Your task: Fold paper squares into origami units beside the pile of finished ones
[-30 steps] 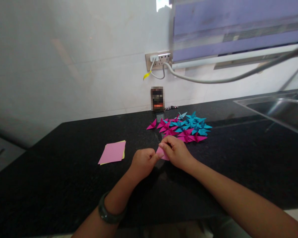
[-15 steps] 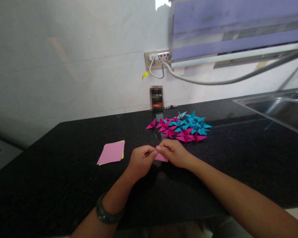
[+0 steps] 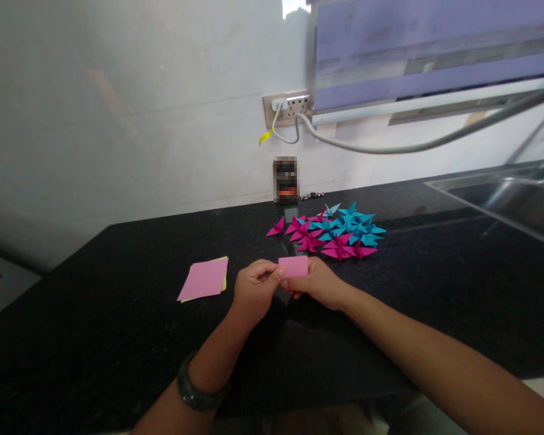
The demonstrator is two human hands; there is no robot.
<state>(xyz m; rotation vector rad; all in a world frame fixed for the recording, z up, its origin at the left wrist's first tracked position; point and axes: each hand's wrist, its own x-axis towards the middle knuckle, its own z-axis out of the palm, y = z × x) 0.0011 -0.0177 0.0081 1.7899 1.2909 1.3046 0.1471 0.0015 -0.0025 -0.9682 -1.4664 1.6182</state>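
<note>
A small folded pink paper [image 3: 294, 266], a rectangle in outline, is held up between both hands above the counter. My left hand [image 3: 256, 290] pinches its left edge between thumb and fingers. Along the lower right side, my right hand [image 3: 320, 284] grips it, thumb lying across the front and fingers behind. Just beyond the hands lie several folded magenta paper cranes [image 3: 309, 243] and several blue paper cranes [image 3: 351, 225], with one pale blue paper crane [image 3: 332, 210] at the back. Left of my left hand rests a stack of square pink paper sheets [image 3: 204, 279], yellow showing beneath.
The black counter [image 3: 118, 338] runs back to a tiled wall. A blurred-out small box [image 3: 286, 180] stands against it, with a beaded string [image 3: 312, 196] beside it. Above are a socket panel [image 3: 294, 107] and a grey cable [image 3: 372, 148]. A metal sink [image 3: 503, 199] is at right.
The pink paper has been turned and raised, so its rectangular face now shows above the thumbs. My right fingers have moved from its top edge to behind and below it.
</note>
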